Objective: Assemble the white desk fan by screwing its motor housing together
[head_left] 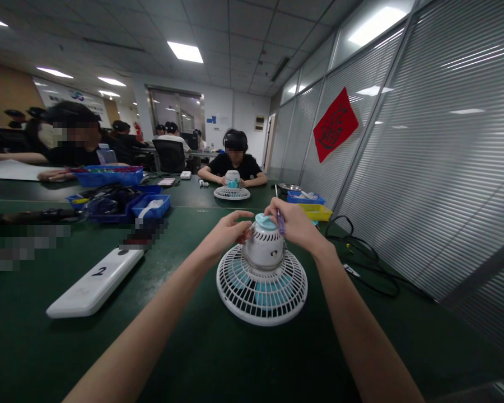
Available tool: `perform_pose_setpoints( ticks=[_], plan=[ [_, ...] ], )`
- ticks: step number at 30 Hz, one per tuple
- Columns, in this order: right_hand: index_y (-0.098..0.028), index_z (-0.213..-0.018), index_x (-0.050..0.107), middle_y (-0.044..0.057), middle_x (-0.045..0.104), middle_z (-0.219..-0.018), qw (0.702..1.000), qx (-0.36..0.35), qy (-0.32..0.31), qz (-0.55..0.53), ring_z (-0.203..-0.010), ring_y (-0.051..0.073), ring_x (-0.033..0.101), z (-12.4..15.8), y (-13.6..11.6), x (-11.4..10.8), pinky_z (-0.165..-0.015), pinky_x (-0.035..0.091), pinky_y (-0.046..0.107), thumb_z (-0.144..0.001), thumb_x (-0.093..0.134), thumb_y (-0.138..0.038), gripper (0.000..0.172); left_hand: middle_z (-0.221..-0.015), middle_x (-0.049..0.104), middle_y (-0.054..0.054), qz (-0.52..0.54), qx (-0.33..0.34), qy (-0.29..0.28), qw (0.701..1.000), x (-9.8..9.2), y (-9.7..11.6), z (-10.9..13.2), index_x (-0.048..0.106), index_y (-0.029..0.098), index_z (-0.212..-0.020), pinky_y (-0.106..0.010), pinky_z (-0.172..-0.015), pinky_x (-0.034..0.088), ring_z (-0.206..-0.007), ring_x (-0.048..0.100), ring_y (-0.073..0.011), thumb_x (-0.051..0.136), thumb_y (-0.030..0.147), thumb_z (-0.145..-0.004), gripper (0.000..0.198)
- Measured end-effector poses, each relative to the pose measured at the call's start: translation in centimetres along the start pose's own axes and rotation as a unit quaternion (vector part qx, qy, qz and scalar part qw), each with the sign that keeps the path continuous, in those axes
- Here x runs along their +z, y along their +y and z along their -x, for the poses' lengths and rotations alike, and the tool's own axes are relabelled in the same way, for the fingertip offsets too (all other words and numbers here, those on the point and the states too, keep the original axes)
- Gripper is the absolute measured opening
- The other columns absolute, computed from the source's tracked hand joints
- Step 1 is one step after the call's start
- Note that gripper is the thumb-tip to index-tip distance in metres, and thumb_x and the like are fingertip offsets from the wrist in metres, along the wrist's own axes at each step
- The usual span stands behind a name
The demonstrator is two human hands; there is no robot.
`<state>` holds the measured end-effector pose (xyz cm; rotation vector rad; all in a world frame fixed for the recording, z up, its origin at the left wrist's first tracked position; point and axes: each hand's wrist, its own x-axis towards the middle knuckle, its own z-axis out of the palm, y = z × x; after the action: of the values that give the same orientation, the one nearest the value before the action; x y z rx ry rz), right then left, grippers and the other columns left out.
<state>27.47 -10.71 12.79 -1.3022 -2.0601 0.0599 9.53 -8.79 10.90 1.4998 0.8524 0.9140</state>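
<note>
A white fan head (264, 252) lies with its round grille (231, 285) down on the green table. Light-blue blades show through the bars, and a light-blue cap (265, 221) tops the motor housing. At the left of the housing is my left hand (225, 235), thumb and forefinger apart beside the cap; whether the fingertips touch it I cannot tell. My right hand (292, 219) grips a screwdriver with a clear purple handle (281, 223), its shaft pointing up and away. Fingertips of that hand rest at the right edge of the cap.
A white power bank marked 2 (96, 282) lies at left. Blue bins (151, 207) with cables and parts stand behind it. Right of the fan are a yellow tray (317, 212) and a black cable (376, 288). Across the table a person (235, 162) handles a similar fan.
</note>
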Motion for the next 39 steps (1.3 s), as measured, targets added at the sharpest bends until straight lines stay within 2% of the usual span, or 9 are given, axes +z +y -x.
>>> perform_pose_setpoints(
  ticks=[7, 17, 22, 25, 30, 35, 39],
  plan=[
    [-0.019, -0.069, 0.042, 0.002, 0.061, -0.078, 0.999, 0.010, -0.005, 0.030, -0.072, 0.014, 0.053, 0.0, -0.1, -0.1, -0.066, 0.036, 0.026, -0.073, 0.047, -0.008, 0.013, -0.058, 0.053, 0.005, -0.062, 0.019, -0.010, 0.998, 0.1, -0.6, -0.5, 0.059, 0.013, -0.107, -0.023, -0.058, 0.040, -0.058, 0.049, -0.0098, 0.050, 0.020, -0.077, 0.031],
    [-0.020, -0.068, 0.040, 0.004, 0.058, -0.078, 0.996, -0.051, -0.045, 0.055, -0.075, 0.016, 0.049, -0.1, -0.3, -0.1, -0.067, 0.034, 0.026, -0.076, 0.047, -0.007, 0.017, -0.057, 0.052, 0.004, -0.127, 0.048, 0.000, 0.991, 0.1, -0.1, -0.3, 0.062, 0.012, -0.097, -0.024, -0.057, 0.040, -0.056, 0.048, -0.0098, 0.045, 0.017, -0.076, 0.027],
    [-0.020, -0.067, 0.041, 0.005, 0.060, -0.079, 0.995, -0.049, -0.055, 0.066, -0.075, 0.016, 0.051, -0.1, -0.5, -0.2, -0.066, 0.034, 0.027, -0.074, 0.048, -0.007, 0.016, -0.059, 0.053, 0.003, -0.145, 0.077, -0.006, 0.986, -0.3, -0.5, -0.6, 0.062, 0.013, -0.094, -0.024, -0.056, 0.040, -0.056, 0.050, -0.0104, 0.047, 0.021, -0.076, 0.025],
    [-0.020, -0.068, 0.040, 0.006, 0.064, -0.083, 0.999, -0.036, -0.040, 0.008, -0.077, 0.016, 0.057, 0.1, -0.4, -0.6, -0.067, 0.038, 0.028, -0.076, 0.046, -0.007, 0.016, -0.059, 0.053, 0.003, -0.151, 0.079, -0.004, 0.985, -0.5, -0.7, -0.7, 0.062, 0.014, -0.093, -0.024, -0.056, 0.041, -0.056, 0.050, -0.0105, 0.047, 0.022, -0.075, 0.025],
    [-0.021, -0.067, 0.036, 0.007, 0.067, -0.085, 0.999, -0.015, 0.029, -0.035, -0.075, 0.016, 0.061, 0.5, -1.1, -1.6, -0.069, 0.043, 0.030, -0.082, 0.045, -0.014, 0.019, -0.063, 0.058, 0.001, -0.194, 0.078, 0.005, 0.978, -1.0, -1.4, -1.1, 0.063, 0.015, -0.097, -0.025, -0.058, 0.043, -0.058, 0.054, -0.0123, 0.045, 0.025, -0.077, 0.028],
    [-0.022, -0.065, 0.031, 0.005, 0.065, -0.078, 0.998, -0.032, 0.046, -0.040, -0.064, 0.012, 0.059, 0.1, -1.8, -2.1, -0.063, 0.044, 0.028, -0.081, 0.046, -0.013, 0.023, -0.073, 0.067, -0.004, -0.298, 0.049, -0.006, 0.953, -2.0, -1.9, -1.4, 0.061, 0.016, -0.108, -0.027, -0.062, 0.046, -0.068, 0.062, -0.0170, 0.044, 0.027, -0.081, 0.034],
    [-0.022, -0.067, 0.034, 0.004, 0.062, -0.075, 0.996, -0.079, 0.043, -0.016, -0.069, 0.014, 0.060, 1.4, -2.3, -0.9, -0.062, 0.042, 0.027, -0.082, 0.045, -0.012, 0.021, -0.088, 0.072, -0.007, -0.432, 0.015, -0.073, 0.899, -3.1, -1.9, -1.2, 0.064, 0.020, -0.107, -0.026, -0.066, 0.046, -0.079, 0.066, -0.0198, 0.048, 0.033, -0.082, 0.033]
  ],
)
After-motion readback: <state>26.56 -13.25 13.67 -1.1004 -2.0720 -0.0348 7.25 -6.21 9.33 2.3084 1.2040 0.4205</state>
